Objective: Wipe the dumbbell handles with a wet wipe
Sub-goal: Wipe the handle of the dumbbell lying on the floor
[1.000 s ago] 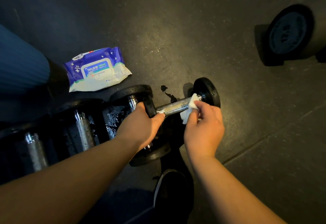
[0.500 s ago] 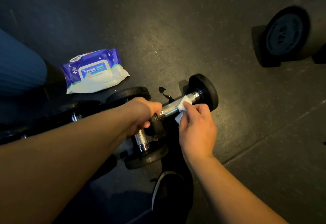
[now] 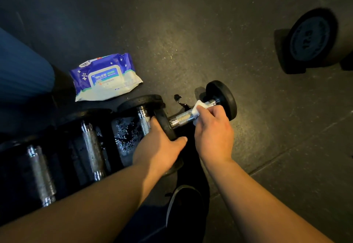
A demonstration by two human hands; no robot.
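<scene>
A small black dumbbell (image 3: 221,97) with a knurled chrome handle (image 3: 181,117) lies tilted on the dark floor in the middle. My left hand (image 3: 162,147) grips its near weight head (image 3: 165,126). My right hand (image 3: 214,128) pinches a folded white wet wipe (image 3: 198,109) wrapped around the handle's far half, close to the far head. Three more dumbbells with chrome handles lie side by side to the left: one (image 3: 145,120) next to my left hand, one (image 3: 93,151) in the middle, one (image 3: 42,174) at far left.
A blue and white wet wipe pack (image 3: 104,77) lies on the floor behind the dumbbells. A large dumbbell end (image 3: 309,38) stands at the upper right. My dark shoe (image 3: 183,206) is below the hands. A blue-clad leg (image 3: 21,70) fills the left edge. Wet patches (image 3: 126,135) shine between the dumbbells.
My left hand shifted back onto the near weight head. My right hand slid the wipe along the handle toward the far head.
</scene>
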